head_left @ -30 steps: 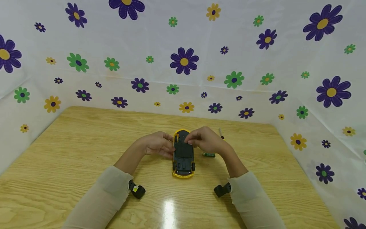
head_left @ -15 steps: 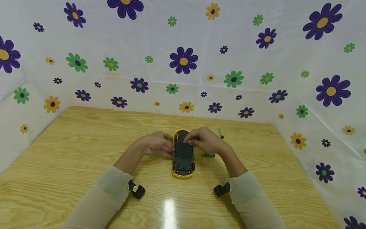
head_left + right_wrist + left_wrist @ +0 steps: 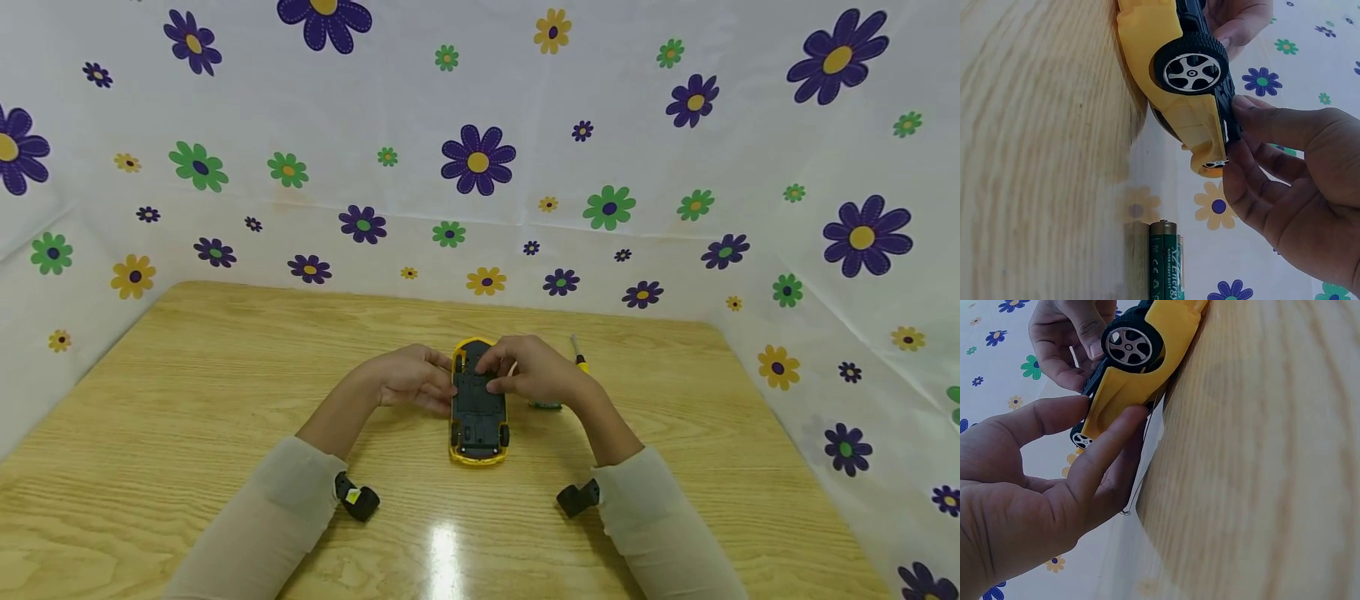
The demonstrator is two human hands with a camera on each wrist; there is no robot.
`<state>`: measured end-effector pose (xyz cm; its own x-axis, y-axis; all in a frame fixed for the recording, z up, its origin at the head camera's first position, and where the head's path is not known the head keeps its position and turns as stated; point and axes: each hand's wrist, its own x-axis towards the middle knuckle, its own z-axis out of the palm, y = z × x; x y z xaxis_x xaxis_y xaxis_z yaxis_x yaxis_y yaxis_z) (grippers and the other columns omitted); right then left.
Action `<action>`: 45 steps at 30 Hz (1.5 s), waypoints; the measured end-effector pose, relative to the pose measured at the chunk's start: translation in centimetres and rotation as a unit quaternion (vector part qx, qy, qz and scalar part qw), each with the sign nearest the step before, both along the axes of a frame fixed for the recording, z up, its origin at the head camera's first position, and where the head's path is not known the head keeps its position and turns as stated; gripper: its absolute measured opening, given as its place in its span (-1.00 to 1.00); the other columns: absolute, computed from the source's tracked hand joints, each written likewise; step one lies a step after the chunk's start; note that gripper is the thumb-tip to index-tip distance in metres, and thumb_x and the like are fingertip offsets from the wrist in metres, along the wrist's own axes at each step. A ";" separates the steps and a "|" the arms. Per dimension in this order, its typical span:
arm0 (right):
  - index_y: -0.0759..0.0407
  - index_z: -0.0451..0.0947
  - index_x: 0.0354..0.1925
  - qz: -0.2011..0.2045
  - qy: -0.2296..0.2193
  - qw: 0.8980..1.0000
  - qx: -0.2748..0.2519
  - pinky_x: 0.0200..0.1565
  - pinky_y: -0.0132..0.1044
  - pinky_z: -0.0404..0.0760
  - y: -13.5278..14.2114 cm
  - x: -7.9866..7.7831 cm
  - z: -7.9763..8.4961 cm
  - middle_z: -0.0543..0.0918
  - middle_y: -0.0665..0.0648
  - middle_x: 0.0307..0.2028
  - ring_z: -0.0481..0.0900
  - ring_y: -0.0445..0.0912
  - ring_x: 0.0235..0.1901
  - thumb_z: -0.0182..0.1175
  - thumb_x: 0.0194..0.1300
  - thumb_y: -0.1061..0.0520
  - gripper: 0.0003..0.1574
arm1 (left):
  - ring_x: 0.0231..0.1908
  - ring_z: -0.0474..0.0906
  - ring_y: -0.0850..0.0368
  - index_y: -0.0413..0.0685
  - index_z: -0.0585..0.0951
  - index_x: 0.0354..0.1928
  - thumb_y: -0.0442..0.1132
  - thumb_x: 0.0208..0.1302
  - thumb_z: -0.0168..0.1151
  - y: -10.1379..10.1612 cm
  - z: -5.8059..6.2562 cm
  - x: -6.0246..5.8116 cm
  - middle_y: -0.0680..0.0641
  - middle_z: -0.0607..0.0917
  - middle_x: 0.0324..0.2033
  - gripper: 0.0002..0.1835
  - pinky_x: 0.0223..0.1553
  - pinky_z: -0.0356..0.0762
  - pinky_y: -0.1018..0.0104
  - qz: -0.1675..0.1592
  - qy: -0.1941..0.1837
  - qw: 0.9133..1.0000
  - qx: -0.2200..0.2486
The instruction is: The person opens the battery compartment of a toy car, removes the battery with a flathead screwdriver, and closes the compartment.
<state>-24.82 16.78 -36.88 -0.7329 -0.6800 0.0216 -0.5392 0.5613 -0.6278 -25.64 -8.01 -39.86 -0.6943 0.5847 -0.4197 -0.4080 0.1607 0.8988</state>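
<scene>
A yellow toy car [image 3: 478, 458] lies upside down on the wooden table, its black underside [image 3: 480, 402] facing up. My left hand [image 3: 411, 379] grips its left side; in the left wrist view the thumb is at the underside's edge and the fingers [image 3: 1107, 450] lie against the yellow body. Bent over the car, my right hand [image 3: 534, 368] touches the underside with thumb and fingertips held apart. Seen from the right wrist, the thumb [image 3: 1272, 122] presses near a wheel [image 3: 1191, 72], with the other fingers lower along the car's edge.
Green batteries [image 3: 546, 406] lie on the table right of the car, partly under my right hand; their label shows in the right wrist view. Behind that hand lies a screwdriver [image 3: 581, 360] with a yellow and black handle. A flowered cloth [image 3: 337, 125] surrounds the table.
My right thumb has come away from the index finger and now touches the underside lower down; before, they were together near its upper part. The left hand keeps its grip on the car.
</scene>
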 end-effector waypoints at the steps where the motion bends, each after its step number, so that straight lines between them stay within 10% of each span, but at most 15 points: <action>1: 0.13 0.73 0.01 -0.002 0.000 1.000 0.003 -0.16 -0.26 0.69 0.0 0.1 0.1 0.68 0.07 -0.08 0.64 -0.08 -0.15 0.36 0.37 0.26 -0.75 | 0.22 0.53 -0.34 -0.48 -0.02 0.54 -0.52 0.40 0.09 0.0 0.0 0.0 -0.51 0.40 0.32 -0.24 0.16 0.66 -0.02 0.000 0.000 1.000 0.001; 45: 0.19 0.76 -0.17 -0.062 0.041 0.995 0.070 -0.19 -0.27 0.69 -0.8 0.6 0.5 0.73 0.00 -0.31 0.62 -0.17 -0.30 0.53 0.20 0.13 -0.75 | 0.10 0.59 -0.23 -0.47 -0.04 0.55 -0.53 0.40 0.07 0.1 -0.1 0.0 -0.49 0.37 0.29 -0.23 0.19 0.62 -0.06 0.010 -0.005 1.000 0.003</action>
<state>-24.21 15.97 -36.36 -0.8115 -0.5844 -0.0045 -0.5057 0.7061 -0.4957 -25.62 -7.92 -39.97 -0.7021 0.5732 -0.4225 -0.4197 0.1461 0.8958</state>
